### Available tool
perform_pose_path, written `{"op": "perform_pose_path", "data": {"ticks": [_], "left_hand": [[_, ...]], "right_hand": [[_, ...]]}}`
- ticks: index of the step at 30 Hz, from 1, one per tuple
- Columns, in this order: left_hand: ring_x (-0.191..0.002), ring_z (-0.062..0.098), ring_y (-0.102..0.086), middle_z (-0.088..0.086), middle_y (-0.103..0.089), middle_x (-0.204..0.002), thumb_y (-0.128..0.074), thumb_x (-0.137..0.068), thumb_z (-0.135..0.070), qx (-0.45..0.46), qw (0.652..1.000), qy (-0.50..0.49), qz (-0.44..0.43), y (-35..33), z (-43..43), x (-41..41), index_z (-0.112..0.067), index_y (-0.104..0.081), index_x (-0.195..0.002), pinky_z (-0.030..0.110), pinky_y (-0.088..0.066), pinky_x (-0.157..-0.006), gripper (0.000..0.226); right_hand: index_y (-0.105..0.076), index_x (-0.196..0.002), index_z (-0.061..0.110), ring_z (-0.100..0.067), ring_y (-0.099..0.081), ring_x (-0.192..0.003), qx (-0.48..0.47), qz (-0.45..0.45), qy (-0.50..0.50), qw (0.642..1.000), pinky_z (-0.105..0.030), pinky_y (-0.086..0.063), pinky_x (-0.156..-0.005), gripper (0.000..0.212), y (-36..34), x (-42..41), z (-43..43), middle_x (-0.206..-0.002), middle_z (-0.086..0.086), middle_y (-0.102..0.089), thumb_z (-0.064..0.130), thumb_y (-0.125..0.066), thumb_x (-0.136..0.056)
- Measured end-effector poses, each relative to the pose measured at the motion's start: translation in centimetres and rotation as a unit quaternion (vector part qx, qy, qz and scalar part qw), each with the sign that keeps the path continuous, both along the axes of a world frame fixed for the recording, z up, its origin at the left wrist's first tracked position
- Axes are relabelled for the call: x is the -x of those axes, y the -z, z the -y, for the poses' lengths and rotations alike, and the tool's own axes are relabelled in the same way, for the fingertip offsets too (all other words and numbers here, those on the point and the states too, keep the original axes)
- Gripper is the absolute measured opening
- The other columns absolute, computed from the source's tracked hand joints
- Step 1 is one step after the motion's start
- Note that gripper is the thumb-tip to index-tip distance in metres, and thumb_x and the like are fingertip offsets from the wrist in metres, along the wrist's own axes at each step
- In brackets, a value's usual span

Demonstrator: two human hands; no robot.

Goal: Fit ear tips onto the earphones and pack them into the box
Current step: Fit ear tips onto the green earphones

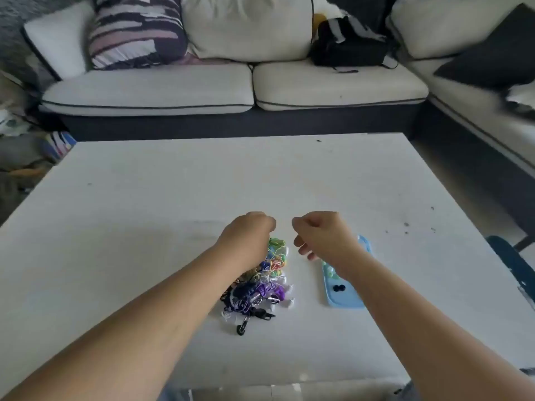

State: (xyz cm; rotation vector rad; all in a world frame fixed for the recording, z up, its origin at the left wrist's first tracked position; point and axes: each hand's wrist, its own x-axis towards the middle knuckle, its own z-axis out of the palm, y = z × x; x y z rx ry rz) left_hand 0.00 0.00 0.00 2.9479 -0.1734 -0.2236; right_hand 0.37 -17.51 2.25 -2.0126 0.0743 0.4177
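A tangled pile of coloured earphones (262, 280) lies on the white table (144, 215), with green, yellow, purple, black and white cables. My left hand (249, 231) hovers over the pile's far end with its fingers curled under, and cables rise to its underside. My right hand (320, 235) is just right of it, fingers curled as in a pinch, with a thin pale cable faint across them. Under my right wrist lies a light blue box (346, 299) holding two black ear tips (339, 288) and some pale green ones (330, 270).
A white sofa (231, 91) runs along the table's far side and round the right. A black bag (350, 44) and cushions sit on it. A dark blue object (512, 261) lies past the table's right edge. Clutter sits on the floor at the left.
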Motion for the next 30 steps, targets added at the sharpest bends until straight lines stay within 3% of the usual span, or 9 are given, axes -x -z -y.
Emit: {"op": "perform_pose_path", "data": {"ticks": [3, 6, 8, 11, 12, 17, 21, 27, 30], "left_hand": [[-0.122, 0.028, -0.058, 0.007, -0.06, -0.136, -0.053, -0.095, 0.001, -0.013, 0.996, 0.018, -0.081, 1.6, 0.6, -2.2, -0.018, -0.055, -0.14, 0.041, -0.053, -0.097, 0.049], [-0.125, 0.026, -0.056, 0.006, -0.057, -0.141, -0.05, -0.098, -0.005, -0.003, 0.99, 0.045, -0.137, 2.8, 0.8, -3.3, -0.022, -0.045, -0.151, 0.035, -0.05, -0.093, 0.056], [-0.12, 0.026, -0.055, 0.004, -0.056, -0.133, -0.051, -0.099, -0.009, -0.014, 0.989, 0.051, -0.14, 3.5, 0.7, -3.7, -0.02, -0.052, -0.143, 0.036, -0.049, -0.092, 0.046], [-0.097, 0.025, -0.055, 0.003, -0.05, -0.113, -0.051, -0.101, -0.016, -0.012, 0.994, 0.029, -0.107, 3.5, 0.5, -3.8, -0.017, -0.058, -0.103, 0.036, -0.048, -0.082, 0.007], [-0.092, 0.025, -0.056, 0.001, -0.048, -0.108, -0.052, -0.1, -0.019, 0.006, 0.995, 0.016, -0.097, 3.0, 0.4, -3.6, -0.018, -0.055, -0.094, 0.035, -0.048, -0.079, 0.007], [-0.083, 0.018, -0.061, -0.006, -0.059, -0.095, -0.06, -0.089, -0.021, 0.176, 0.982, -0.069, -0.013, -0.6, -0.6, -2.5, -0.024, -0.055, -0.098, 0.037, -0.053, -0.071, 0.011], [-0.079, 0.008, -0.066, -0.006, -0.066, -0.096, -0.063, -0.09, -0.017, 0.358, 0.92, -0.154, 0.041, -4.1, -0.5, -0.8, -0.026, -0.059, -0.107, 0.022, -0.054, -0.069, 0.02], [-0.081, 0.025, -0.078, 0.015, -0.07, -0.098, -0.064, -0.095, -0.003, 0.628, 0.744, -0.228, 0.031, -7.5, 0.9, 1.2, -0.023, -0.065, -0.116, 0.041, -0.065, -0.078, 0.029], [-0.084, 0.03, -0.078, 0.017, -0.073, -0.093, -0.07, -0.092, 0.002, 0.681, 0.698, -0.221, 0.006, -7.6, 1.6, 1.7, -0.019, -0.065, -0.117, 0.041, -0.061, -0.086, 0.033]], "right_hand": [[-0.071, -0.083, 0.007, -0.027, -0.067, -0.063, 0.027, 0.015, -0.014, 0.999, -0.039, -0.057, -0.061, 0.027, 1.3, -1.3, -0.3, -0.081, -0.014, -0.075, 0.026, -0.057, -0.095], [-0.07, -0.085, 0.006, -0.037, -0.068, -0.073, 0.048, 0.042, -0.046, 0.997, -0.048, -0.058, -0.067, 0.026, 2.0, -2.2, -1.0, -0.082, -0.016, -0.073, 0.026, -0.055, -0.094], [-0.069, -0.087, 0.004, -0.03, -0.063, -0.065, 0.047, 0.045, -0.051, 0.997, -0.05, -0.058, -0.066, 0.027, 2.1, -2.9, -1.2, -0.083, -0.018, -0.072, 0.025, -0.053, -0.093], [-0.067, -0.09, 0.001, -0.025, -0.07, -0.065, 0.048, 0.036, -0.047, 0.997, -0.051, -0.059, -0.069, 0.027, 2.7, -3.5, -0.9, -0.082, -0.017, -0.073, 0.023, -0.051, -0.093], [-0.068, -0.089, 0.002, -0.025, -0.072, -0.068, 0.046, 0.032, -0.042, 0.998, -0.051, -0.06, -0.071, 0.026, 2.8, -3.4, -0.8, -0.081, -0.014, -0.074, 0.022, -0.052, -0.094], [-0.07, -0.102, 0.027, -0.034, -0.073, -0.081, 0.015, 0.042, -0.02, 0.999, -0.052, -0.062, -0.075, 0.017, 2.8, -2.3, -0.2, -0.089, -0.008, -0.075, 0.021, -0.054, -0.098], [-0.065, -0.124, 0.025, -0.024, -0.074, -0.086, -0.049, 0.018, 0.007, 0.999, -0.044, -0.063, -0.079, 0.029, 1.9, -1.2, 0.5, -0.096, -0.002, -0.074, 0.018, -0.052, -0.099], [-0.068, -0.126, 0.022, -0.023, -0.07, -0.113, -0.239, -0.071, -0.014, 0.968, -0.044, -0.058, -0.098, 0.045, 0.2, 0.0, 1.1, -0.121, -0.003, -0.073, -0.006, -0.058, -0.091], [-0.067, -0.127, 0.01, -0.031, -0.069, -0.117, -0.352, -0.141, -0.059, 0.923, -0.051, -0.055, -0.101, 0.053, -0.7, 0.3, 1.1, -0.126, -0.014, -0.071, -0.001, -0.056, -0.076]]}}
